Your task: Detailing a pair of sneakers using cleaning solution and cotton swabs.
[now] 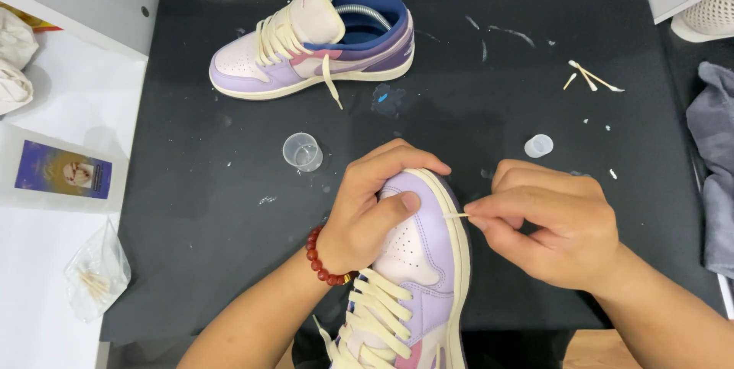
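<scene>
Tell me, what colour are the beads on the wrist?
Dark red beads on the left hand wrist, head view.

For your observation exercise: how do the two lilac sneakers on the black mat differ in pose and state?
The far sneaker stands on its sole, untouched, side-on, with a metal hose inside. The near sneaker is gripped at the toe by the left hand, while the right hand presses a cotton swab to its sole edge. Both share lilac-and-white panels and cream laces.

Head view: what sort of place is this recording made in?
Probably a small shoe-cleaning or repair bench. A black mat covers the table, a second sneaker waits, used cotton swabs lie about, and the right hand works a swab along the held sneaker.
</scene>
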